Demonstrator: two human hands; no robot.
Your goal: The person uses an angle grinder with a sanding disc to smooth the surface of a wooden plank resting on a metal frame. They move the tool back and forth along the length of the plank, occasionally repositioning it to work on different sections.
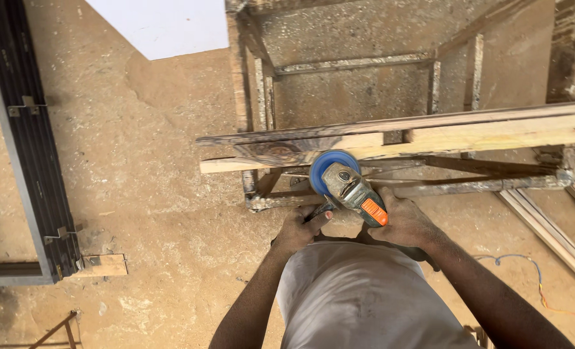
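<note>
I hold an angle grinder with a blue disc and an orange switch. My right hand grips its body from behind. My left hand is closed on the side handle at the left of the tool. The disc touches the near edge of a long wooden plank that lies across a rough wooden stand. The plank's left part is dark and stained, the right part is pale bare wood.
A dark metal frame lies on the sandy floor at the left, with a small wood block beside it. A white sheet is at the top. A cable runs at the lower right. Wooden battens lie on the right.
</note>
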